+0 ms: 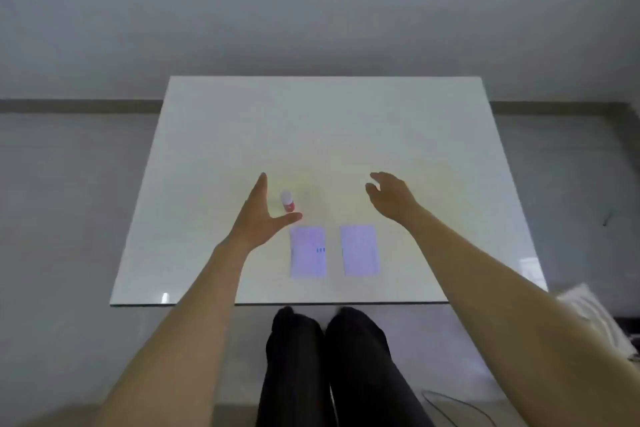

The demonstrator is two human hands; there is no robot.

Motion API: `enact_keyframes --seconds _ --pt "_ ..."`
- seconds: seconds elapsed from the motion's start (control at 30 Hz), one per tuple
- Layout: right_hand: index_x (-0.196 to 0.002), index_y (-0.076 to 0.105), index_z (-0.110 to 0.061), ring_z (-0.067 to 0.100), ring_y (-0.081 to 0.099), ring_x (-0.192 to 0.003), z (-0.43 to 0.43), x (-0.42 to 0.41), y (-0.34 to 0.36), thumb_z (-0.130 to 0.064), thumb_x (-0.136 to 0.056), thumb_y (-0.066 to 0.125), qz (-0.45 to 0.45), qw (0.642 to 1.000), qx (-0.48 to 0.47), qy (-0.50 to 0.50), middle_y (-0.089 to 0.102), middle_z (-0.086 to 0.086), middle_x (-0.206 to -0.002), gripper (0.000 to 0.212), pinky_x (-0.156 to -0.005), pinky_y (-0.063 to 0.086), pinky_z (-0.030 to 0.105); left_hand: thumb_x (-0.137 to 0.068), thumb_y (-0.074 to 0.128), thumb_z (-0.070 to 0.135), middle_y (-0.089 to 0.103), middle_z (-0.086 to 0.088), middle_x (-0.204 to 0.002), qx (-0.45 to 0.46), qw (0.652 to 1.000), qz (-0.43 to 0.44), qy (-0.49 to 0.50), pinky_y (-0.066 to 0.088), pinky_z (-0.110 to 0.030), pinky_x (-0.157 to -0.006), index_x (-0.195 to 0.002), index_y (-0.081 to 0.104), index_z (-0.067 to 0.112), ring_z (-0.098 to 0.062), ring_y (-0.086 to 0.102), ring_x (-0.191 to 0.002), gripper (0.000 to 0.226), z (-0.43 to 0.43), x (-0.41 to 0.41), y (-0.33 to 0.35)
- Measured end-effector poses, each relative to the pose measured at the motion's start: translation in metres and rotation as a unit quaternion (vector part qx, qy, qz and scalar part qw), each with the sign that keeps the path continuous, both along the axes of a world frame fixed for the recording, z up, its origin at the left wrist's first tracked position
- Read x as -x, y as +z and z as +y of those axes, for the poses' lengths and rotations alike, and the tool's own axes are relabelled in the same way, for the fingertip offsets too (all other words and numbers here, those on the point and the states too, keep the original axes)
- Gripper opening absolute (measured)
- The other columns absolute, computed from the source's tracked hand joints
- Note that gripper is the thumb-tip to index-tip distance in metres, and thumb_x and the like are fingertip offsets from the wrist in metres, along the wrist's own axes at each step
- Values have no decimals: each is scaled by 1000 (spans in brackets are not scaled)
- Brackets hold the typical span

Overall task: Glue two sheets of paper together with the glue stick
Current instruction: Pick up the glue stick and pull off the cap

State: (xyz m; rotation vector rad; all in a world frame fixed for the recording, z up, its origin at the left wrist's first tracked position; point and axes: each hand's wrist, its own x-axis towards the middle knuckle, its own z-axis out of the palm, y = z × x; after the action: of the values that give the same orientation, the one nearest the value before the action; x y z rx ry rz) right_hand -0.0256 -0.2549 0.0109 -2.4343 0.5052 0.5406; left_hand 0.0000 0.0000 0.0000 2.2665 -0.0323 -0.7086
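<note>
Dark-trousered legs (332, 364) nearest the lens, under the near edge of the white table (214, 135). Both bare forearms reach out over it. Left hand (258, 215) spread wide, thumb flared right, fingers straight and pointing away, grasping nothing. Glue stick (287, 202) stands upright, long axis vertical, pale cap on top, red body below, in the V between the left thumb and fingers, just right of the palm; cannot tell if skin touches it yet. Right hand (391, 198) empty too, fingers loosely curled, hovering well to the right of the stick. Left hand is clearly nearer, so my guess is it takes the stick with a sideways closing pinch around the barrel.

Two paper sheets flat, side by side, apart, nearer the person than the stick: left sheet (308, 251) right below the left thumb, right sheet (359, 250) beside it. Left sheet bears a small blue mark near its right edge, too blurred to read. No readable brand on the stick. Nothing glued yet.
</note>
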Motion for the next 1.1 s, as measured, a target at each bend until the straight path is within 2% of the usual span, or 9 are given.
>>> enact_keyframes --seconds 0.1,0.23,0.33,0.4,0.57,0.77,0.87,1.0,1.1 --pt "-139 45 -8 23 39 -137 -9 -7 -45 -23 -98 42 -104 993 -13 -56 43 10 -148 43 -112 26 30 -70 78 42 19 8 -159 57 995 -55 59 22 -26 -110 -151 10 21 -10 22 -144 108 3 1 -61" --pt "-134 51 -10 21 46 -131 -7 -5 -77 -18 -96 48 -227 972 -23 -60 50 7 -143 39 -104 31 24 -76 76 30 51 5 -142 122 977 -145 95 35 -20 -102 -139 40 16 -4 46 -129 74 -7 1 -113" --pt "-131 55 -13 21 53 -123 -4 1 -99 -13 -94 50 -295 953 -56 -50 52 4 -139 38 -95 36 22 -78 72 24 68 17 -101 158 953 -217 143 40 -6 -80 -107 64 22 -5 62 -103 29 -21 -5 -135" --pt "-129 57 -17 18 57 -113 -3 8 -107 -13 -93 50 -337 936 -89 -51 54 0 -136 37 -90 38 21 -79 69 24 68 19 -79 166 935 -259 174 44 -11 -68 -81 67 27 -9 65 -83 4 -25 -7 -144" --pt "-121 61 -23 14 64 -81 11 37 -102 -24 -92 55 -390 912 -124 -41 65 -3 -109 30 -66 44 11 -78 69 28 69 13 -74 176 903 -340 197 41 -20 -64 -82 71 23 1 60 -67 6 -25 17 -145" --pt "-89 70 -10 15 53 -36 41 38 -79 -75 -82 32 -199 950 -237 -47 67 6 -53 75 -39 37 20 -78 73 25 61 8 -90 45 893 -448 23 39 -23 -68 -112 69 24 -13 53 -87 35 -33 36 -117" --pt "-69 68 -4 14 43 -31 50 37 -82 -68 -86 37 -182 950 -250 -43 58 4 -43 73 -38 33 19 -78 72 28 63 8 -94 -3 875 -484 0 38 -24 -63 -113 68 27 -13 53 -91 35 -37 43 -109" --pt "-91 67 -8 12 55 -47 47 45 -88 -27 -91 59 -215 930 -298 32 62 5 -70 20 -48 44 22 -78 72 28 64 7 -95 -52 858 -511 -13 37 -24 -59 -110 69 27 -16 54 -94 33 -35 50 -101" --pt "-115 58 -16 18 66 -66 44 46 -85 -26 -86 66 -217 927 -302 46 65 6 -96 32 -53 51 23 -78 72 28 65 7 -94 -72 849 -524 -20 35 -23 -59 -110 70 27 -16 56 -94 32 -30 49 -98"
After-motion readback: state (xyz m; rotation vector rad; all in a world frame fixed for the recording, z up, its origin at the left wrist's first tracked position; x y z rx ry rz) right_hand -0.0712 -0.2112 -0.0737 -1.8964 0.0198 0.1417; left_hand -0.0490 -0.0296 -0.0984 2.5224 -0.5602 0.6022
